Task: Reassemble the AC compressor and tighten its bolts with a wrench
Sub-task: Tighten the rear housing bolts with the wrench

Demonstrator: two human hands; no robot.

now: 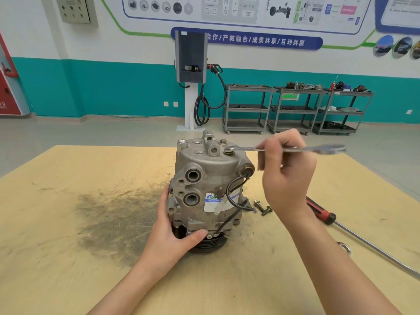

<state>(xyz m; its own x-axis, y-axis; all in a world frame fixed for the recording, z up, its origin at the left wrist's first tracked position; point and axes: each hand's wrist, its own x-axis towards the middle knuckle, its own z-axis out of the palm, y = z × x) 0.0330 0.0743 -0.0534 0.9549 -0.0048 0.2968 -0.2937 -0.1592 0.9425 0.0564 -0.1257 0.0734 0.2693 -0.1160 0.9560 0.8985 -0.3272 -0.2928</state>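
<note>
Left hand (172, 233) low and near, forearm coming in from bottom centre, bare. Palm against the side of the AC compressor (209, 192), thumb hooked across its lower front, other fingers wrapped round the far side (mostly hidden). Right hand (286, 176) raised higher, forearm running in from bottom right, wrist bent up. Back of hand faces the camera, fingers curled, pinching the shaft of the wrench (284, 149) near its middle, thumb side toward the compressor top. Both arms bare, well apart at the elbows, hands either side of the compressor.
</note>
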